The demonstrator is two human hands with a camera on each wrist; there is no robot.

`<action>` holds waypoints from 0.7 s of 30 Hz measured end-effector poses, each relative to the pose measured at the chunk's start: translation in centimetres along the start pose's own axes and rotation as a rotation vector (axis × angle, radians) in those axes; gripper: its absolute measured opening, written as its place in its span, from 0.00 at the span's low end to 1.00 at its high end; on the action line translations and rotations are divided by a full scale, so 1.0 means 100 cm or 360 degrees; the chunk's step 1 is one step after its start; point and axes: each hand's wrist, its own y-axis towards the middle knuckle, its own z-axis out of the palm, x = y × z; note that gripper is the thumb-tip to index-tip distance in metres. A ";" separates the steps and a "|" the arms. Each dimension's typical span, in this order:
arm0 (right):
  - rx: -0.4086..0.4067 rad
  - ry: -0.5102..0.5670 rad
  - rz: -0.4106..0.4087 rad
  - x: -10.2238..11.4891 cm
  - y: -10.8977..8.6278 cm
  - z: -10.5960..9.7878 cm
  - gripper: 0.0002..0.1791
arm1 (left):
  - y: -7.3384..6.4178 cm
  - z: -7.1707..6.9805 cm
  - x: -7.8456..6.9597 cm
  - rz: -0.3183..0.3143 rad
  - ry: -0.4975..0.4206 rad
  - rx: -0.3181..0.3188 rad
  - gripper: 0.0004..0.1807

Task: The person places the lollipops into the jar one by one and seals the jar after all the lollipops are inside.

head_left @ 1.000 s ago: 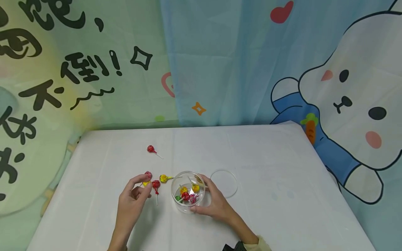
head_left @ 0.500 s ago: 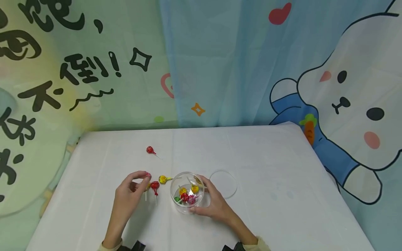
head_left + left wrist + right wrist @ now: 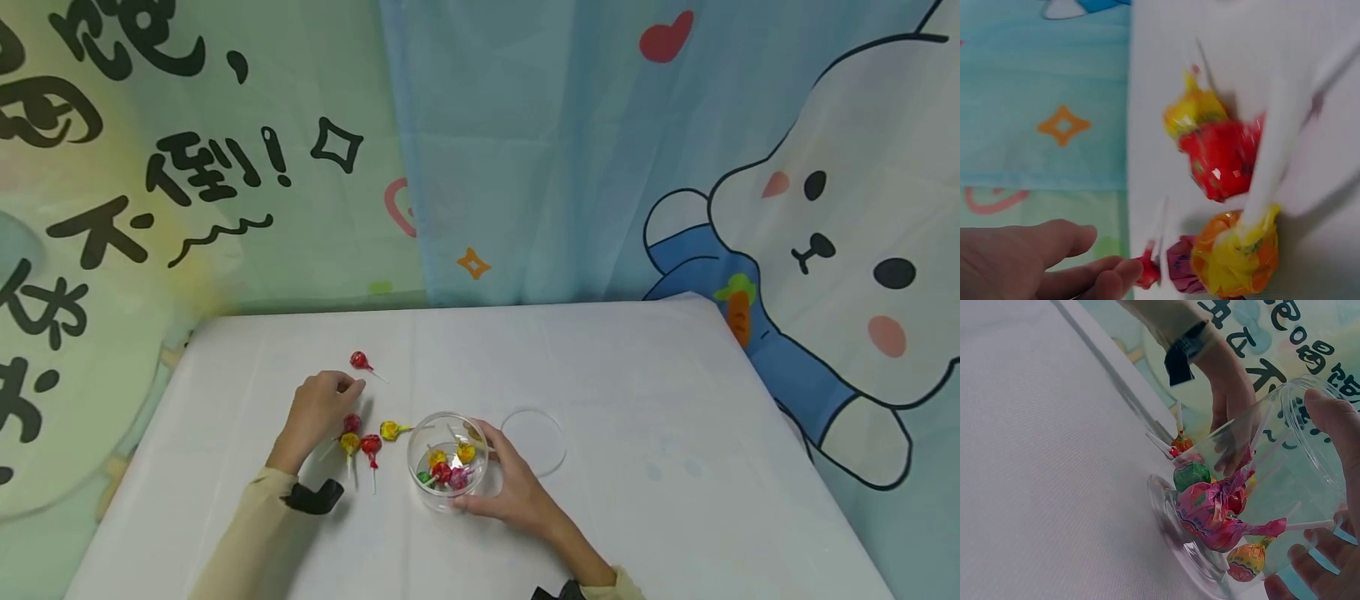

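Observation:
My left hand (image 3: 318, 408) reaches over the left part of the table, fingertips just in front of a red lollipop (image 3: 358, 360) at the back. The left wrist view shows its thumb and fingers apart, with that red lollipop (image 3: 1147, 274) beside the fingertips. Behind the wrist lie a dark pink lollipop (image 3: 352, 422), a yellow one (image 3: 349, 443) and another red one (image 3: 371, 444). A further yellow lollipop (image 3: 390, 430) points its stick at a clear jar (image 3: 422, 492). My right hand (image 3: 506, 483) grips this jar, tilted in the right wrist view, with several wrapped lollipops (image 3: 1207, 512) inside.
A clear round lid or ring (image 3: 558, 433) lies right of the jar, behind my right hand. White cloth covers the table (image 3: 675, 467). A printed curtain (image 3: 510, 150) hangs along the back edge.
My left hand has left the dark pink lollipop at the cluster and moved forward toward the red lollipop at the back. The right hand and jar stay in place.

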 end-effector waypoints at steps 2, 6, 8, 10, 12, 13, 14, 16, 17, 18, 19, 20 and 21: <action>0.0004 0.0005 0.0005 0.001 0.000 0.000 0.52 | 0.011 0.005 0.000 0.0009 0.0071 -0.0021 0.18; 0.0002 0.0024 0.0031 0.002 0.000 0.001 0.52 | 0.030 0.014 -0.001 0.0055 0.0265 -0.0047 0.20; 0.0003 0.0031 0.0033 0.002 0.000 0.001 0.52 | 0.037 0.017 -0.002 0.0062 0.0369 -0.0053 0.22; 0.0009 0.0023 0.0023 0.002 0.000 0.002 0.52 | 0.042 0.019 -0.002 0.0045 0.0444 -0.0055 0.23; 0.0010 0.0012 0.0011 0.002 0.000 0.003 0.52 | 0.046 0.020 -0.001 0.0042 0.0509 -0.0049 0.23; 0.0007 0.0007 0.0005 0.002 0.000 0.003 0.52 | 0.047 0.021 0.000 0.0041 0.0525 -0.0045 0.22; 0.0005 0.0005 0.0001 0.001 0.000 0.002 0.52 | 0.048 0.021 0.001 0.0038 0.0536 -0.0034 0.22; -0.0002 0.0000 -0.0021 0.001 0.000 0.002 0.51 | 0.049 0.020 0.002 0.0035 0.0539 -0.0019 0.21; -0.0006 0.0002 -0.0026 0.001 0.000 0.001 0.51 | 0.049 0.020 0.002 0.0027 0.0534 -0.0008 0.20; -0.0010 0.0001 -0.0031 0.001 0.000 0.001 0.51 | 0.050 0.019 0.002 0.0017 0.0530 0.0002 0.20; -0.0010 0.0002 -0.0035 0.001 0.000 0.001 0.51 | 0.049 0.018 0.003 0.0002 0.0523 0.0009 0.19; -0.0010 0.0002 -0.0039 0.000 0.000 0.000 0.51 | 0.049 0.018 0.003 -0.0011 0.0511 0.0015 0.17; -0.0011 0.0003 -0.0041 0.000 0.000 0.000 0.51 | 0.049 0.017 0.004 -0.0021 0.0501 0.0022 0.16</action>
